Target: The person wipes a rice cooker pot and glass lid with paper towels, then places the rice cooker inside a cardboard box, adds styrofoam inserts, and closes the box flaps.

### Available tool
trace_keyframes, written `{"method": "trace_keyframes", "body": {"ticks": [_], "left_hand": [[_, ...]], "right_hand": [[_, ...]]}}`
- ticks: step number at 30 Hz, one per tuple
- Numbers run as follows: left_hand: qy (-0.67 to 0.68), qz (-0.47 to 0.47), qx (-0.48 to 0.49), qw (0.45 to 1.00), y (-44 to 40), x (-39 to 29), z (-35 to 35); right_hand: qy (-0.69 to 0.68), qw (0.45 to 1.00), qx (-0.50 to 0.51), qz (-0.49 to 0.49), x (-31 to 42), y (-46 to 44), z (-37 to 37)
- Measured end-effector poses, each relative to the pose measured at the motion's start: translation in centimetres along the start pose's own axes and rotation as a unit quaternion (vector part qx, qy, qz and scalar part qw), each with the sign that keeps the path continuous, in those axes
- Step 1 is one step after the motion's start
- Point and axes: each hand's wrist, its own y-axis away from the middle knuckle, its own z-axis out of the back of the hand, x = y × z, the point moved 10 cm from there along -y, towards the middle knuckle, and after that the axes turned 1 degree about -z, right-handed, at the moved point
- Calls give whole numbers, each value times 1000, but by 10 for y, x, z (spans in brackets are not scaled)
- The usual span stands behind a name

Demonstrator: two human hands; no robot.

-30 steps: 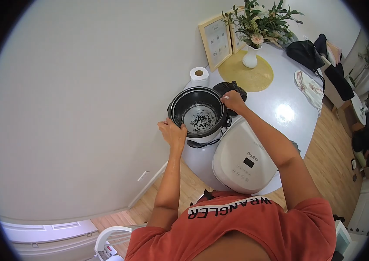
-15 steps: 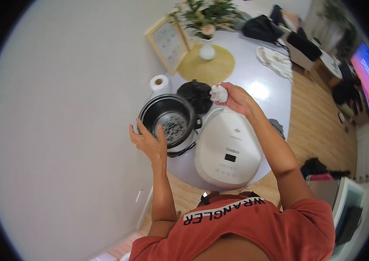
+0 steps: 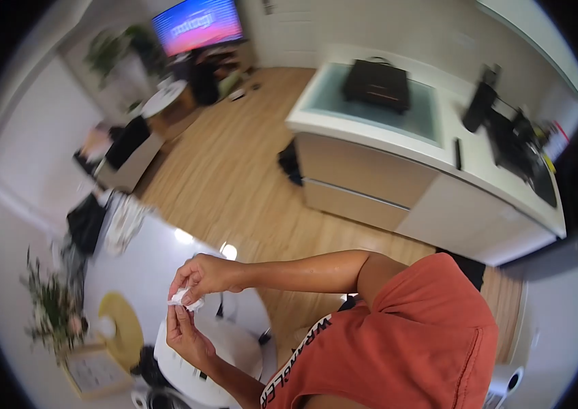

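A crumpled white paper towel is pinched between my two hands over the table's front part. My right hand holds it from above, thumb and fingers closed on it. From below, the fingertips of my left hand close on its lower edge. Beneath my hands sits the white multicooker, lid down, partly covered by my left forearm. Beside it, a dark pot shows at the bottom edge, its inside mostly cut off.
On the white table lie a pale cloth and a yellow round mat with a vase of flowers. A picture frame and a paper roll stand near the wall. A kitchen counter with a black appliance is across the floor.
My view has swung right toward the kitchen counter. My left hand has left the pot and come up to the paper towel in my right hand.
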Motion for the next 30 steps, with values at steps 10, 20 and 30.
{"method": "trace_keyframes", "body": {"ticks": [10,20,30], "left_hand": [[97,79,371,920,128,49,-378],[100,86,717,685,389,31,-671],[179,269,774,545,609,45,-939]], "right_hand": [[68,929,-353,85,114,328,241],[34,718,-668,194,179,675,292],[35,409,-826,387,229,961,290]]}}
